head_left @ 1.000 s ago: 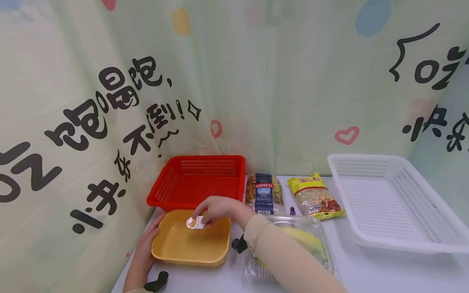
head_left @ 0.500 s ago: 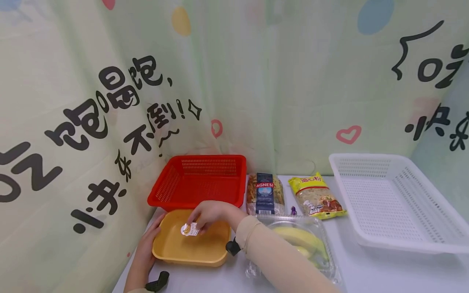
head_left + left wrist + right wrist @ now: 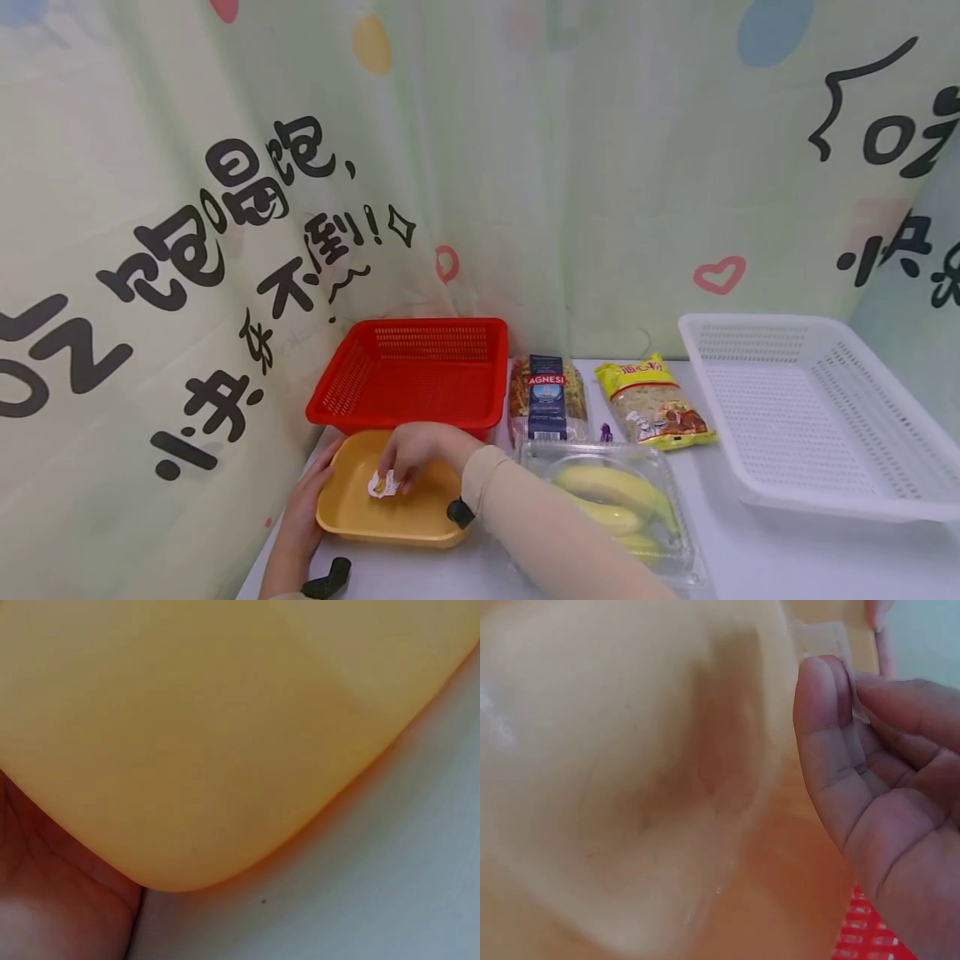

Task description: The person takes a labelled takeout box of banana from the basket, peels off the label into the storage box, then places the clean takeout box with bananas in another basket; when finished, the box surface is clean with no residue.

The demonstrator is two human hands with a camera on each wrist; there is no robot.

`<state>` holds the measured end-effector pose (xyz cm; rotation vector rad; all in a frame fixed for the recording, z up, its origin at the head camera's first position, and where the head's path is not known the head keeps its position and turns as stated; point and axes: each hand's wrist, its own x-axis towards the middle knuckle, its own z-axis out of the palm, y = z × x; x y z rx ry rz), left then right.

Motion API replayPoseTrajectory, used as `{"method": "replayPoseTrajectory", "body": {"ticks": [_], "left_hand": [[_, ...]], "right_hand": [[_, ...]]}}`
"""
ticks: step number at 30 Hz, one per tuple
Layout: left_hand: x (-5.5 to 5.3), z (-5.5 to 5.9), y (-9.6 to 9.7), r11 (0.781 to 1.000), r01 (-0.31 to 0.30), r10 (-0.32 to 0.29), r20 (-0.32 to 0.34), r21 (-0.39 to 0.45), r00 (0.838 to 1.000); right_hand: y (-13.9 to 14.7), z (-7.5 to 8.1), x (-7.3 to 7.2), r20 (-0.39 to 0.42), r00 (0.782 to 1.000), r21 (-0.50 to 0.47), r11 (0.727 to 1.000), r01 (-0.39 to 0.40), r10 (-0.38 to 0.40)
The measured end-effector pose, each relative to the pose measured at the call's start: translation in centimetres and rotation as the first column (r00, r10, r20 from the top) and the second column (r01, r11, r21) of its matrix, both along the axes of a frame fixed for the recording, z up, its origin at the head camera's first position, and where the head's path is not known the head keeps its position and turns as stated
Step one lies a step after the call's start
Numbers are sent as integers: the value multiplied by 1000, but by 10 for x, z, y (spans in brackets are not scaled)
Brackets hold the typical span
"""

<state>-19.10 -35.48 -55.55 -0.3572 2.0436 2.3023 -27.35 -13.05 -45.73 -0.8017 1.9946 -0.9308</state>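
In the head view a yellow plastic tub (image 3: 356, 515) stands on the table, its inside facing up. My left hand (image 3: 306, 500) rests along the tub's left outer wall with its fingers extended; the left wrist view shows my palm (image 3: 67, 892) against the tub's side. Over the tub's inside, my right hand (image 3: 415, 450) pinches a small white sticker (image 3: 381, 486) with a banana picture between thumb and fingers. From the right wrist view the sticker (image 3: 821, 637) looks translucent at the fingertips. Whether it touches the tub cannot be told.
Behind the tub stands a red basket (image 3: 408, 383). An AGNESI pasta bag (image 3: 547, 400), a yellow-topped food bag (image 3: 656, 404) and a tiny purple object (image 3: 606, 432) lie right of it. A clear clamshell (image 3: 607, 450) holds bananas (image 3: 611, 487) near my right forearm. A white basket (image 3: 802, 417) stands far right.
My right hand has moved left and down over the tub with the sticker. My left hand has kept its place on the tub's side. The view has shifted slightly.
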Motion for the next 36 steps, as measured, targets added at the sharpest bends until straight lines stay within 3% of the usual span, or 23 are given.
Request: {"method": "replayPoseTrajectory", "body": {"ticks": [6,13,23,30,36], "left_hand": [[0,0,0,1000,-3,3,2,6,1000],[-1,2,0,1000,-5,5,19,0,1000],[0,2,1,1000,-18,18,40,0,999],[0,2,1,1000,-9,9,35,8,999],[-1,2,0,1000,-8,8,27,-7,1000]], "right_hand": [[-5,-10,3,-54,998,28,999,-26,27],[-6,-16,7,-151,985,138,988,-68,89],[-1,-18,13,-117,993,176,984,15,6],[4,-18,15,-92,996,177,984,6,11],[8,-17,10,-139,990,218,976,-4,35]]}}
